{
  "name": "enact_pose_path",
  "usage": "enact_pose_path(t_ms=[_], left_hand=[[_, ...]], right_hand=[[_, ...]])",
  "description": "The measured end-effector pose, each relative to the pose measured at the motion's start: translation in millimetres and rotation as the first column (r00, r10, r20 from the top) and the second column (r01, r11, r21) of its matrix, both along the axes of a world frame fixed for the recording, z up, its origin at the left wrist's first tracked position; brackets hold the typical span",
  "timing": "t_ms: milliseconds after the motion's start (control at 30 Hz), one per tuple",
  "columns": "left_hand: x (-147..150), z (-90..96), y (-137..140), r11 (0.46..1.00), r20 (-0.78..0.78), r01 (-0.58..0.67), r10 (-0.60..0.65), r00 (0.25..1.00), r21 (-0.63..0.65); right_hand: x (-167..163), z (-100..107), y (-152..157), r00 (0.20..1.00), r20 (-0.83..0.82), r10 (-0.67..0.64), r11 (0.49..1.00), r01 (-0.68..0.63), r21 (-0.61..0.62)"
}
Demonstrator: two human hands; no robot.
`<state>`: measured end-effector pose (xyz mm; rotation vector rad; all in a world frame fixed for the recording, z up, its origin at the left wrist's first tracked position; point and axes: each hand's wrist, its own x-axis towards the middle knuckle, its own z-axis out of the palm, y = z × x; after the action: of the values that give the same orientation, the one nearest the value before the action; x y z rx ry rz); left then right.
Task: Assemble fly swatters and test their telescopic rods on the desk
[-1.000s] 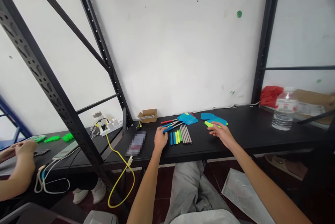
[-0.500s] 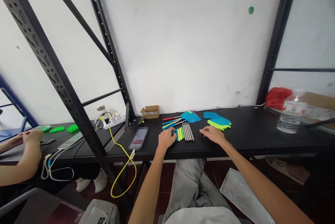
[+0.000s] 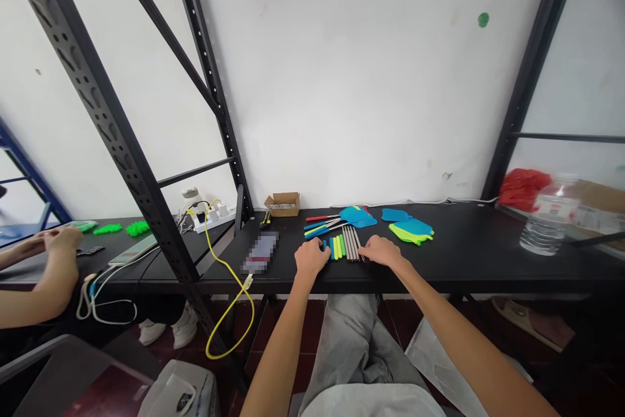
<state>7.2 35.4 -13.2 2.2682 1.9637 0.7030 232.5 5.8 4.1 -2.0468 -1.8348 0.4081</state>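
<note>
My left hand [image 3: 311, 258] is on the table with curled fingers, closed at the left end of a row of short handles; a blue handle [image 3: 325, 246] shows at its thumb and index finger. Beside it lie yellow-green handles [image 3: 338, 248] and a green handle [image 3: 342, 245]. To their right is a row of thin metal rods [image 3: 350, 244]. My right hand [image 3: 383, 250] pinches the lower end of the rightmost rod. Beyond the rows lie assembled fly swatters with coloured handles and a blue swatter head [image 3: 358, 216]. Loose blue and yellow-green swatter heads [image 3: 413, 232] are stacked farther right.
A phone [image 3: 261, 252] on a yellow cable lies left of my hands. Behind it stands a small cardboard box [image 3: 283, 205]. A water bottle [image 3: 545, 215] and red plastic bag [image 3: 525, 188] are at the right. Another person's hands [image 3: 61, 239] are beyond the rack post [image 3: 122, 137] at left.
My right hand has moved left from the bare tabletop to the rightmost metal rod, and its fingers have closed there. My left hand stays by the blue handle. The view has shifted slightly.
</note>
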Motion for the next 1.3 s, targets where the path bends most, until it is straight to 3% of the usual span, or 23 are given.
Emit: enact_pose_path(t_ms=[267, 367, 500, 600, 667, 733, 867, 1067, 1200, 1300], left_hand=[[-2.6, 1.4, -4.3, 1.000, 0.028, 0.021, -0.021, 0.999, 0.016], [-3.6, 1.0, -4.6, 0.999, 0.042, 0.029, -0.029, 0.999, 0.017], [-4.6, 1.4, -6.1, 0.999, 0.054, 0.034, -0.036, 0.998, 0.038], [-3.7, 2.9, -10.6, 0.991, 0.042, 0.090, -0.095, 0.995, 0.094], [-2.3, 4.2, -14.5, 0.979, 0.019, 0.143, -0.148, 0.989, 0.145], [-0.9, 5.7, -18.2, 0.958, -0.015, 0.205, -0.206, 0.978, 0.198], [0.7, 9.4, -24.0, 0.930, -0.054, 0.266, -0.261, 0.964, 0.254], [-0.1, 13.2, -31.3, 0.928, -0.060, 0.319, -0.313, 0.948, 0.191], [3.0, 14.1, -34.4, 0.903, -0.083, 0.368, -0.359, 0.930, 0.221], [12.5, 15.4, -35.3, 0.885, -0.097, 0.396, -0.384, 0.918, 0.244]], right_hand=[[-5.0, -2.9, 9.7, 0.999, -0.036, 0.002, 0.999, 0.000, 0.046], [0.5, -6.8, 7.6, 0.971, -0.240, 0.009, 0.999, 0.001, 0.043], [16.1, -16.7, 2.2, 0.789, -0.614, 0.011, 0.993, 0.064, 0.100], [25.0, -23.8, -0.5, 0.570, -0.817, 0.092, 0.974, 0.118, 0.191], [27.7, -27.0, -1.4, 0.405, -0.901, 0.153, 0.962, 0.147, 0.230], [28.4, -29.2, -2.1, 0.343, -0.922, 0.181, 0.958, 0.150, 0.244], [27.4, -31.5, -4.5, 0.339, -0.911, 0.236, 0.947, 0.130, 0.294], [27.8, -26.9, -13.5, 0.369, -0.871, 0.324, 0.931, 0.041, 0.363], [28.6, -23.4, -17.9, 0.337, -0.872, 0.355, 0.934, -0.092, 0.345], [28.3, -24.3, -17.1, 0.339, -0.875, 0.345, 0.939, -0.113, 0.326]])
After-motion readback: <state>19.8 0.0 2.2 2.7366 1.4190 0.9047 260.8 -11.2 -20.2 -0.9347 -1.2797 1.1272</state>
